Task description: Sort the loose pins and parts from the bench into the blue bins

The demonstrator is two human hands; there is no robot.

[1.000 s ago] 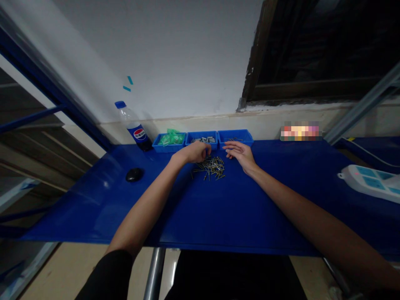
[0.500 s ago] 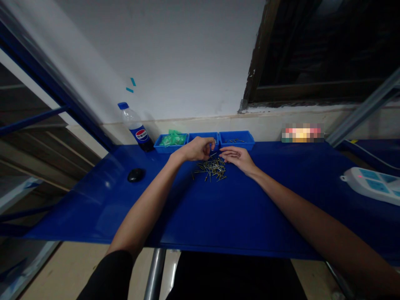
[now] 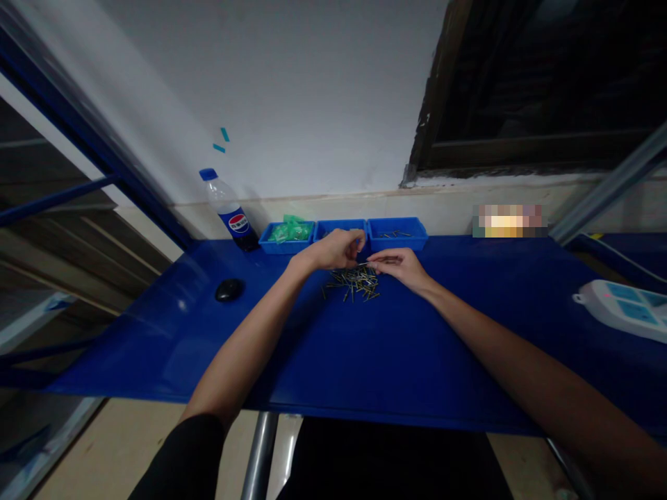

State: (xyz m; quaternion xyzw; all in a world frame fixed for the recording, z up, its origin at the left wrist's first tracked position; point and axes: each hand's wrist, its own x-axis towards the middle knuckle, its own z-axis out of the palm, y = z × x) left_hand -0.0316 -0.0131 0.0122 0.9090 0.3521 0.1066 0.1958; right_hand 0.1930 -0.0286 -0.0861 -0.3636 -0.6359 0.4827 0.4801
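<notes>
A loose pile of thin metal rods [image 3: 354,281], some silvery and some brass-coloured, lies on the blue table [image 3: 359,347]. Their exact kind is too small to tell. Above the pile's back left side, my left hand [image 3: 336,248] is closed with curled fingers; what they hold, if anything, is hidden. My right hand [image 3: 402,265] is at the pile's right edge, thumb and fingers pinching a thin metal rod [image 3: 363,264] that points left toward my left hand. Just behind the hands stands the middle blue bin [image 3: 341,224], its contents partly covered by my left hand.
The right blue bin [image 3: 397,242] has a few thin rods inside. The left blue bin [image 3: 286,248] contains a green plastic bag [image 3: 290,229]. A cola bottle [image 3: 232,215] and a black mouse [image 3: 229,289] are at left, a white power strip [image 3: 625,305] at far right.
My right hand's fingers have closed on a thin rod near the pile's top. My left hand stays curled over the pile, shifted very slightly. The view has moved a little.
</notes>
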